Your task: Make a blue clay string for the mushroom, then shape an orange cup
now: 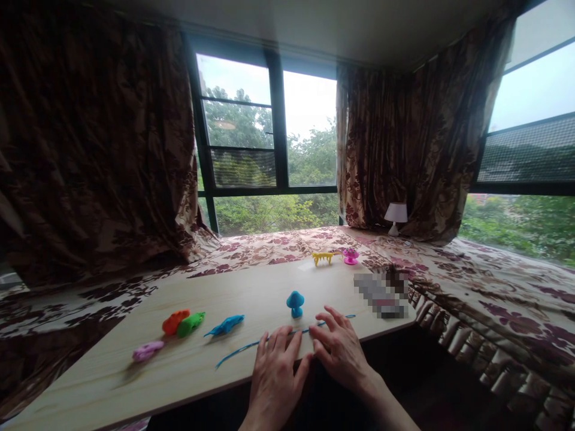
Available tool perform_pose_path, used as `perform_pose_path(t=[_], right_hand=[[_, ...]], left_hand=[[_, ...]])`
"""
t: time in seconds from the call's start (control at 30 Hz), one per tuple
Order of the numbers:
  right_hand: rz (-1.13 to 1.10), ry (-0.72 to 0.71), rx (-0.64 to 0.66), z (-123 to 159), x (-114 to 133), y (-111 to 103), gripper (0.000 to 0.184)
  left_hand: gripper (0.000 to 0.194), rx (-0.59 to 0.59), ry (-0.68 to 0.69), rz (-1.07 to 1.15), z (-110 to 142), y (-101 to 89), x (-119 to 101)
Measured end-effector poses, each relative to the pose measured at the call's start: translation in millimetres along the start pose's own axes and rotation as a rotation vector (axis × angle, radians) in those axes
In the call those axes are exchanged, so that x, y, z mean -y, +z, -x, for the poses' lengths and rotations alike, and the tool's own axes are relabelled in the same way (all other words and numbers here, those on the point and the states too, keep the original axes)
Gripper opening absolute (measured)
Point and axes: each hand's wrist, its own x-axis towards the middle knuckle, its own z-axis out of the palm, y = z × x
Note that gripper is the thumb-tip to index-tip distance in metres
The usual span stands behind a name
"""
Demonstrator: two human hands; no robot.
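Observation:
A long thin strand of blue modelling clay point(240, 348) lies across the near part of the wooden tabletop. My left hand point(277, 366) rests over its middle, fingers stretched out and pointing away from me. To the right, my right hand point(340, 348) lies on the strand with its fingers spread. Both ends of the strand show beyond my hands, while parts of it are hidden under the fingers. Just past my fingers a blue clay mushroom point(295, 304) stands upright. A rough blue clay piece point(226, 325) lies left of the strand.
Orange point(175, 321), green point(191, 324) and pink clay lumps point(148, 351) lie on the wooden tabletop point(251, 287) at left. A yellow legged figure point(322, 258) and a pink mushroom-like piece point(350, 256) stand at the far edge. A blurred-out item point(381, 296) lies right; a lamp point(396, 213) stands behind.

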Motion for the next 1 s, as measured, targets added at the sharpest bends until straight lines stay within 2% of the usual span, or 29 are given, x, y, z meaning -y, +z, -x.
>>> perform_pose_path(t=[0.3, 0.4, 0.5, 0.63, 0.77, 1.0], right_hand=[[0.036, -0.014, 0.051, -1, 5, 7, 0.029], [0.033, -0.027, 0.067, -2, 5, 6, 0.034], [0.037, -0.020, 0.082, -6, 4, 4, 0.031], [0.061, -0.021, 0.151, -12, 3, 5, 0.033], [0.073, -0.014, 0.180, -10, 3, 6, 0.040], [0.111, -0.031, 0.205, -7, 4, 1, 0.039]], left_hand=[[0.040, -0.023, 0.020, 0.002, 1, 0.8, 0], [0.043, -0.011, 0.023, 0.014, 1, 2.0, 1], [0.043, 0.008, 0.023, 0.020, 1, 3.1, 3], [0.042, 0.004, 0.030, 0.013, 2, 3.4, 4], [0.043, 0.007, 0.035, -0.001, 2, 3.4, 4], [0.047, 0.033, 0.051, -0.012, 2, 3.2, 4]])
